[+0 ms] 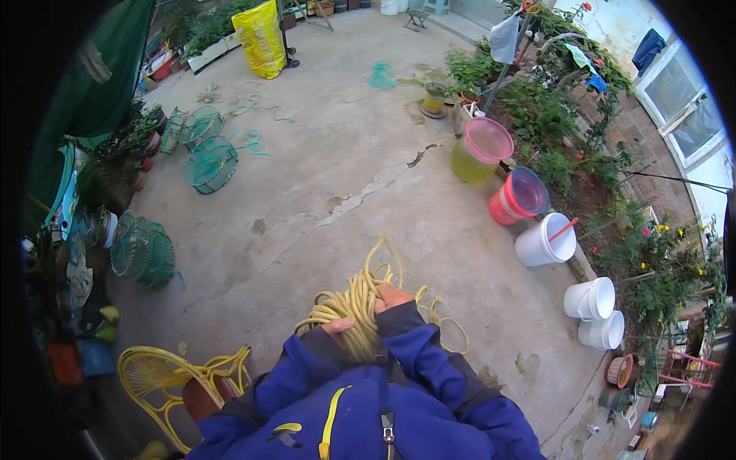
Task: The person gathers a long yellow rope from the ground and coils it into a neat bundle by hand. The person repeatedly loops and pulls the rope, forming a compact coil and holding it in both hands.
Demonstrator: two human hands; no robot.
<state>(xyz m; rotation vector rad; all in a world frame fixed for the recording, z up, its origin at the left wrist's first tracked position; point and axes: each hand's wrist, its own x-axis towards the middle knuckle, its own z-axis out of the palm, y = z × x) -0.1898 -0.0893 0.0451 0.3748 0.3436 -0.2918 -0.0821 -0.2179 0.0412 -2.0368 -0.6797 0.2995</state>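
Observation:
Close to my body I hold a thick coiled bundle of yellow rope (349, 307). My left hand (337, 327) is closed on the lower left side of the coils, its fingers partly hidden by the rope and sleeve. On the upper right side, my right hand (392, 297) grips the same bundle. A loop of rope sticks up beyond the right hand. Loose rope (445, 320) trails on the concrete to the right of that hand.
A yellow chair (157, 368) stands at lower left. Green net traps (146, 249) lie along the left side. Several buckets, among them a white one (537, 247) and a red one (509, 203), line the planted bed at right. A yellow bag (261, 42) stands far off.

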